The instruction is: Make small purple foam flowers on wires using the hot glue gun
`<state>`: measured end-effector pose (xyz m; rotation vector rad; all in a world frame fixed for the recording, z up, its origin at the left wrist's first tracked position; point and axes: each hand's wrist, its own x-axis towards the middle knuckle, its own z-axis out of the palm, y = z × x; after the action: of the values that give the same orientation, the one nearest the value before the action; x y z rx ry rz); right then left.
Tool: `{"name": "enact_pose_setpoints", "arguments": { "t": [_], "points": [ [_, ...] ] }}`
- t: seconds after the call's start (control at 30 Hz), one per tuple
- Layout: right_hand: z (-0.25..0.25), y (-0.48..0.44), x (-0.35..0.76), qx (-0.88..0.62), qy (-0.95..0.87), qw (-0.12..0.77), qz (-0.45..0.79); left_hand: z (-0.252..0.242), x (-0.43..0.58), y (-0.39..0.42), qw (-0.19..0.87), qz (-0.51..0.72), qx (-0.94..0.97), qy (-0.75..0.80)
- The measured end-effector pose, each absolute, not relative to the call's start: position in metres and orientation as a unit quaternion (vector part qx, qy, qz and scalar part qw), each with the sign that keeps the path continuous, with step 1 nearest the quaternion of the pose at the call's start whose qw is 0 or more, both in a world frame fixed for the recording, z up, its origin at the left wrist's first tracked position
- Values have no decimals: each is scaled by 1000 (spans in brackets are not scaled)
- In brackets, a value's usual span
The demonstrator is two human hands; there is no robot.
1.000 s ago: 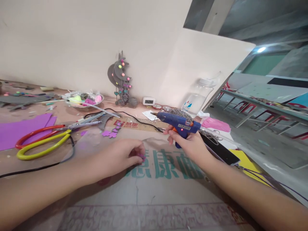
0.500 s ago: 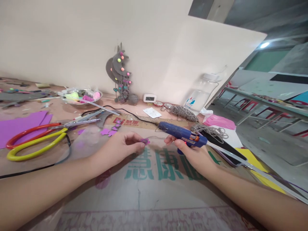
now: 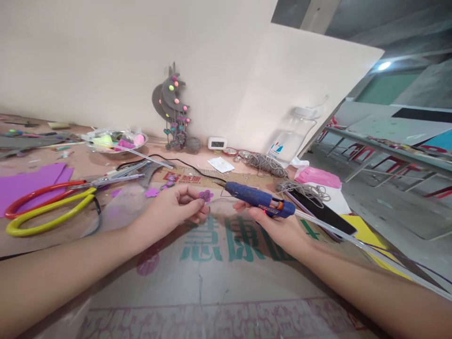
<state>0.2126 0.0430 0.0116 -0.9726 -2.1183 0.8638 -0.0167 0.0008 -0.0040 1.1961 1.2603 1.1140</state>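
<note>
Between thumb and fingers, my left hand (image 3: 180, 205) pinches a small purple flower cutout (image 3: 206, 195) that has a greyish middle. My right hand (image 3: 273, 223) is wrapped round a blue glue gun (image 3: 256, 197), whose nozzle points left toward the flower without touching it. A long clear glue stick (image 3: 339, 238) sticks out of the gun's back end. A thin grey string runs between the flower and my right hand. More purple flower cutouts (image 3: 152, 192) lie just beyond my left hand.
Scissors (image 3: 51, 202) with red and yellow handles lie at left by purple sheets (image 3: 28, 183). Behind stand a bowl (image 3: 115, 147) of pom-poms, a grey moon ornament (image 3: 171, 103), a timer (image 3: 217, 143) and a bottle (image 3: 293, 134). Grey yarn (image 3: 266, 165) and a phone (image 3: 325, 216) are at right.
My left hand has turned the flower so that more of its face shows, and its other fingers have spread. The glue gun stays in my right hand; the whole view has shifted slightly.
</note>
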Motion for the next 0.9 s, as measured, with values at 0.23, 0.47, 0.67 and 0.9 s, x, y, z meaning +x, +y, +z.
{"name": "enact_pose_setpoints", "arguments": {
  "t": [0.23, 0.47, 0.67, 0.9],
  "points": [
    [11, 45, 213, -347, -839, 294, 298, -8, -18, 1, 487, 433, 548, 524],
    [12, 45, 211, -356, -844, 272, 294, -12, -20, 2, 487, 456, 567, 483],
    [13, 44, 210, -362, -845, 270, 287, -4, -18, 1, 462, 450, 567, 513],
    [15, 44, 207, -380, -829, 237, 333, -10, -21, 2, 398, 440, 603, 532]
  ]
}}
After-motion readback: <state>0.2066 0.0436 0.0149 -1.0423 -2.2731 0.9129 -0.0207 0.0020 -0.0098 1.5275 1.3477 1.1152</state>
